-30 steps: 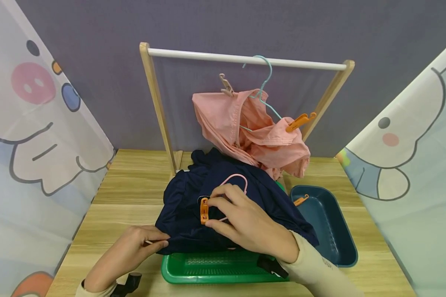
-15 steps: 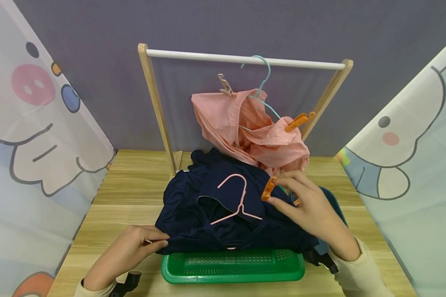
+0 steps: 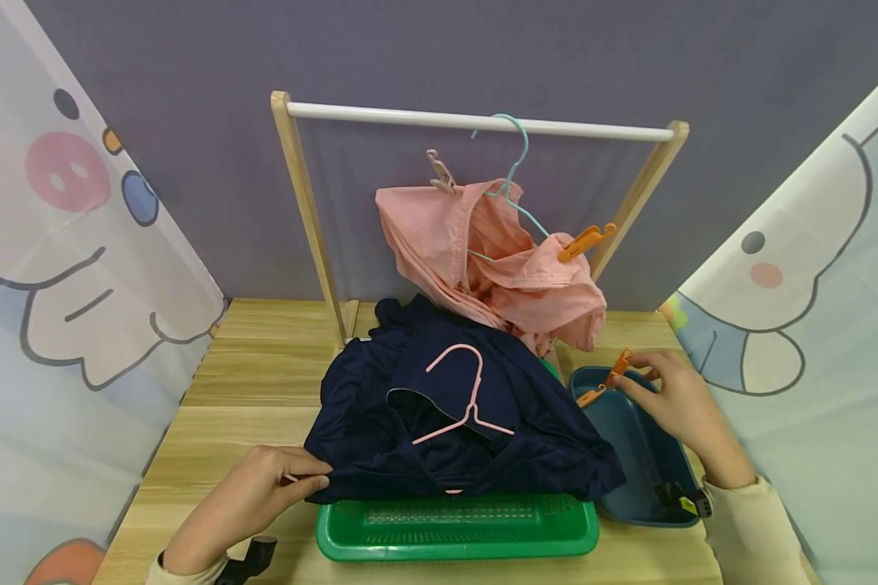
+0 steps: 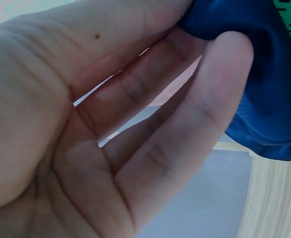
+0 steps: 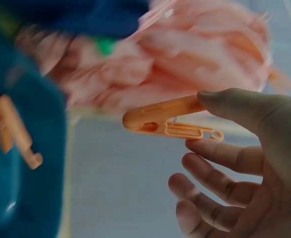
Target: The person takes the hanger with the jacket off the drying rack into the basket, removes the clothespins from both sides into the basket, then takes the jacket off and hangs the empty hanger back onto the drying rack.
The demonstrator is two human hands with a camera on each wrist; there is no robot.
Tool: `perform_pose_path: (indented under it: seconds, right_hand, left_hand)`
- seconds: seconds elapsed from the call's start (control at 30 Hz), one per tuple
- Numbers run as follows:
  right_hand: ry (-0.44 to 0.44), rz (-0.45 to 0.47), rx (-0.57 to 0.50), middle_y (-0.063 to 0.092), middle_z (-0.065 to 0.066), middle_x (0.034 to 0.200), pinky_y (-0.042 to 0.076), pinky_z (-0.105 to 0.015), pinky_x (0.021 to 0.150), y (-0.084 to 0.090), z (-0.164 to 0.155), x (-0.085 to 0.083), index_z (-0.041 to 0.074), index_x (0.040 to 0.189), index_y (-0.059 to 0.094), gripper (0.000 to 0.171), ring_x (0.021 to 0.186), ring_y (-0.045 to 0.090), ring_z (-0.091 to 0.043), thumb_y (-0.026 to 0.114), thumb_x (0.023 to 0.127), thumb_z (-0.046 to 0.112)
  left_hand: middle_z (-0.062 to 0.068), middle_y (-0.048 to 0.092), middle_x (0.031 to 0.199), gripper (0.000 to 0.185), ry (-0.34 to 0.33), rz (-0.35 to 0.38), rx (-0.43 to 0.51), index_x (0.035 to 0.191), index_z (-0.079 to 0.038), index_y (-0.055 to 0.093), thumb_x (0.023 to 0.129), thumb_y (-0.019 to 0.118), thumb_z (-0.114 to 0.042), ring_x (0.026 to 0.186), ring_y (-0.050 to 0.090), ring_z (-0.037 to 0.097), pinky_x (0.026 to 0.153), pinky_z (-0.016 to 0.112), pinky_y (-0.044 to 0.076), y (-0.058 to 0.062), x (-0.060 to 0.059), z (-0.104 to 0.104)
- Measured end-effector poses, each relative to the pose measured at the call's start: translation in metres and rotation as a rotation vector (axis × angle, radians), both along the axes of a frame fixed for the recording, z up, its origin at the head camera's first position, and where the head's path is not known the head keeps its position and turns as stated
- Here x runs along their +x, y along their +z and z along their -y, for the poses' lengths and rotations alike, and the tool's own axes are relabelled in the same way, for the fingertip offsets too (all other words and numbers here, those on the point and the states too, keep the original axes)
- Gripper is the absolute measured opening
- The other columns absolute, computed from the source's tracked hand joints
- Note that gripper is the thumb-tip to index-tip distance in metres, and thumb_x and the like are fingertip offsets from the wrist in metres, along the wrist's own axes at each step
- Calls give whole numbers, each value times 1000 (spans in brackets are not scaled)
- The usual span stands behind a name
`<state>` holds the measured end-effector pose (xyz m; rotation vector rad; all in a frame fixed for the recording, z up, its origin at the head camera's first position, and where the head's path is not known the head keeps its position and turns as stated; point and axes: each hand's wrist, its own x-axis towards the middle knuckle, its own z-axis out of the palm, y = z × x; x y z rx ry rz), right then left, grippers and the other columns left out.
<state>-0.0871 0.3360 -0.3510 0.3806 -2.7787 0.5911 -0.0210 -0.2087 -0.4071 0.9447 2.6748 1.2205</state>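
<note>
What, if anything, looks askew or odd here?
The pink garment on the rack hangs lopsided: its turquoise hanger tilts, and the side with the orange clip sits lower than the side with the beige clip. I see no spill or damage.

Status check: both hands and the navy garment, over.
Left hand pinching navy garment at its edge. Right hand holding orange clip by blue tray. Garment across green basket, pink hanger at its neck. No obstruction seen.
</note>
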Motion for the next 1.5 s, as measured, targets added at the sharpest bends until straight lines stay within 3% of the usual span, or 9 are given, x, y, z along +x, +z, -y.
perform_pose_path:
  seconds: [0.37, 0.7, 1.0, 1.13, 1.33, 1.43, 1.5]
  right_hand:
    - [-86, 124, 26, 62, -30, 100, 53, -53, 62, -35, -32, -6, -11, 105, 67, 35, 77, 64, -42, 79, 87, 16]
    - [-71, 167, 54, 64, -28, 105, 54, -54, 66, -30, -28, 1, -7, 112, 67, 37, 84, 64, -40, 74, 93, 24]
    - [131, -2, 59, 67, -4, 94, 51, -34, 59, -6, 18, 16, 5, 104, 73, 24, 78, 62, -21, 82, 83, 11]
    - [232, -52, 55, 68, 3, 97, 52, -33, 62, -1, 36, 22, 11, 102, 75, 24, 82, 63, -18, 84, 80, 8]
    - [411, -55, 10, 67, 14, 97, 56, -42, 78, -3, 64, 31, 18, 98, 77, 24, 88, 63, -9, 84, 79, 6]
    - [506, -32, -39, 67, 14, 94, 57, -35, 77, -10, 76, 32, 18, 95, 77, 20, 85, 63, -6, 83, 81, 7]
    - [551, -40, -53, 67, 15, 91, 53, -26, 67, -14, 81, 32, 17, 93, 77, 12, 81, 61, -4, 82, 84, 11]
  left_hand:
    - [-7, 74, 96, 11, -1, 8, -7, 102, -11, 79, 93, 73, -12, 83, 65, 4, 61, 21, 56, 1, -1, -1]
    - [-9, 73, 96, 12, 2, 5, -10, 102, -12, 79, 93, 73, -12, 82, 65, 3, 60, 21, 56, 0, 1, -1]
    - [-9, 73, 96, 12, 4, 9, -13, 102, -11, 79, 93, 73, -12, 82, 64, 2, 60, 21, 55, 1, 1, -1]
    - [-9, 73, 96, 12, 2, 8, -15, 102, -12, 79, 93, 73, -12, 82, 64, 2, 60, 21, 55, 2, 1, -1]
    - [-5, 74, 96, 12, -11, 8, -17, 103, -10, 79, 93, 72, -12, 82, 65, 3, 59, 21, 55, 2, 0, -1]
    - [-5, 74, 96, 12, -11, 14, -20, 103, -9, 79, 93, 72, -13, 83, 65, 4, 59, 21, 55, 2, 0, 0]
    - [-5, 74, 96, 12, -7, 13, -28, 103, -9, 79, 93, 72, -13, 83, 66, 4, 60, 21, 56, 2, 0, 0]
